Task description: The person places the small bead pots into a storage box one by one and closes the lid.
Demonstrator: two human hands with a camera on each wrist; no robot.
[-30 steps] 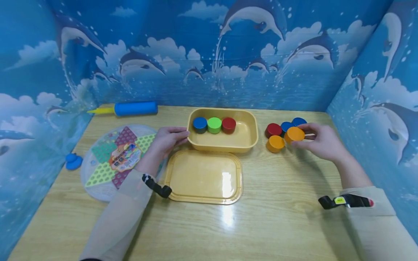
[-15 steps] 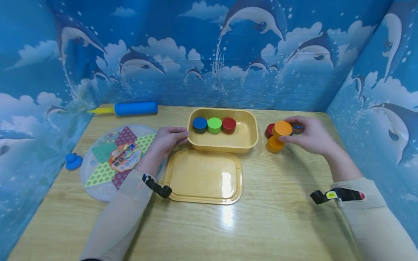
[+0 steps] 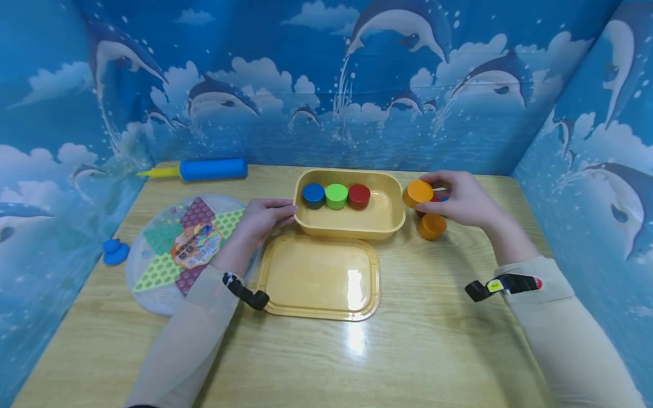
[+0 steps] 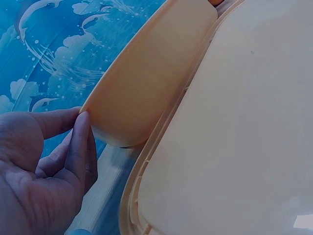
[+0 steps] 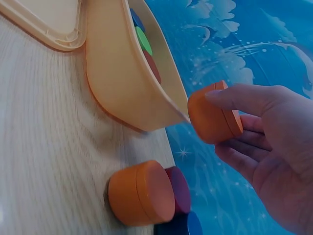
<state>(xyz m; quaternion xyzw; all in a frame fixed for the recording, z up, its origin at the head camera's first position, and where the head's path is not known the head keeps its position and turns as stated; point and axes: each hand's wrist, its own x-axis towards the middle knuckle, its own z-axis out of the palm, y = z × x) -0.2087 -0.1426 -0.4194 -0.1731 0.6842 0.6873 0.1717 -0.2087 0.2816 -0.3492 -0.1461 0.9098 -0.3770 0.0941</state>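
Note:
A yellow plastic box holds a row of three small round tubs: blue, green and red. My left hand pinches the box's left rim between thumb and fingers. In my right hand is an orange tub, gripped by its sides just outside the box's right rim. A seam below its top shows in the right wrist view. Below that hand stand a second orange tub, a dark red tub and a blue tub, partly hidden.
In front of the box lies a flat yellow lid. To the left are a round star-patterned game board, a small blue object and a blue hand pump with a yellow nozzle. A dolphin-print curtain closes off the back and sides.
My right hand has carried the orange tub leftward, from above the other tubs to the box's right rim. My left hand stays at the rim.

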